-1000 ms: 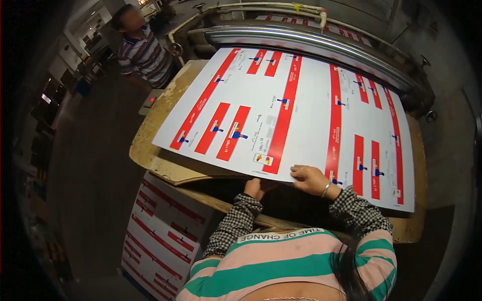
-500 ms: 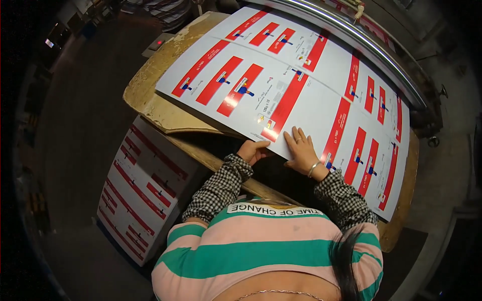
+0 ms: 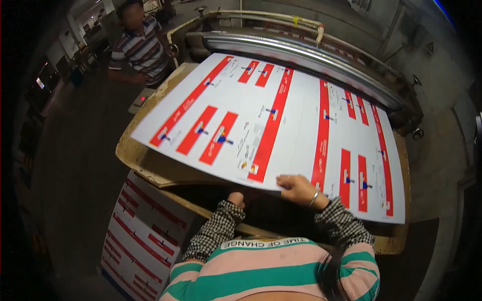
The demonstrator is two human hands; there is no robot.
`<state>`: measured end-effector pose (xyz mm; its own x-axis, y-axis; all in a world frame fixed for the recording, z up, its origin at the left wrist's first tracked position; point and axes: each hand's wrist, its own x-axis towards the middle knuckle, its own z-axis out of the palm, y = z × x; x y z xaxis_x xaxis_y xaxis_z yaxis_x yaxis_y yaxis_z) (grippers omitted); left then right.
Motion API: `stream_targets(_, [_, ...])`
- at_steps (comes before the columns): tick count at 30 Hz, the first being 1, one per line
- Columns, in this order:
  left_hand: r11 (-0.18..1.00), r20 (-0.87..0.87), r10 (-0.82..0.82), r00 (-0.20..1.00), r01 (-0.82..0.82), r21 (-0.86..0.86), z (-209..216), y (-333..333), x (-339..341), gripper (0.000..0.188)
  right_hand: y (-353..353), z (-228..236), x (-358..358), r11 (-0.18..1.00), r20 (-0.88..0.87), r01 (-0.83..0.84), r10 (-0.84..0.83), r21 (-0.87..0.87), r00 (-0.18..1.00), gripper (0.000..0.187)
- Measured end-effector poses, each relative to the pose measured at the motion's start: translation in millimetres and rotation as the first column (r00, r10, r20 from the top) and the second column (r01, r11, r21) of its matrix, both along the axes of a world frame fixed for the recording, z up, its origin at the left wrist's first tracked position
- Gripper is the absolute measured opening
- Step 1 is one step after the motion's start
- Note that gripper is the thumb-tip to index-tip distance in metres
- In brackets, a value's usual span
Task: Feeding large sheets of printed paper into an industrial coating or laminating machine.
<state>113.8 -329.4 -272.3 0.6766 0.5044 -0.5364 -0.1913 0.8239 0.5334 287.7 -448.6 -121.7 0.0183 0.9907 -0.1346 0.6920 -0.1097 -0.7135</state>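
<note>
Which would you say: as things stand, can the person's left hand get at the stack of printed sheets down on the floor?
Probably not: the left hand is tucked under the big printed sheet, and the floor stack lies well below the table edge.

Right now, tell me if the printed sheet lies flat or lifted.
Lifted at its near edge: the sheet casts shadow beneath, right hand on top, left hand underneath.

- A worn wooden table [image 3: 145,160] carries one big printed sheet [image 3: 296,125], white with red bars, lying flat.
- The sheet's edge toward seven o'clock overhangs the tabletop.
- Toward one o'clock it meets a metal roller [image 3: 301,55].
</note>
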Motion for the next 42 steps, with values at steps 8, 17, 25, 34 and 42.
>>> stream_targets(8, [0.996, 0.033, -0.073, 0.997, 0.071, 0.059, 36.9, -3.1, -3.3, 0.028, 34.8, -5.6, 28.1, 0.942, 0.089, 0.187, -0.168, -0.278, 0.982, 0.036])
stream_targets(17, [0.996, 0.083, -0.034, 0.996, 0.027, 0.085, 44.1, -4.8, -18.0, 0.029, 25.5, -38.5, -34.5, 0.997, 0.670, -0.070, 0.040, 0.018, 0.742, 0.077])
stream_targets(25, [0.997, 0.146, -0.027, 0.989, 0.036, -0.061, 15.2, 0.1, -7.1, 0.034, 32.9, 9.9, 13.7, 0.993, 0.143, -0.073, 0.086, -0.090, 0.986, 0.026])
stream_targets(34, [1.000, 0.000, -0.002, 1.000, 0.002, -0.001, 0.8, 7.4, -6.8, 0.031, 13.2, 5.8, -9.2, 0.989, 0.166, -0.102, 0.083, 0.107, 0.983, 0.019])
stream_targets(42, [0.992, 0.005, -0.068, 0.998, 0.067, 0.106, 50.2, -2.5, -8.4, 0.032, 35.6, -5.8, 18.4, 0.976, 0.089, 0.058, -0.040, -0.210, 0.995, 0.021])
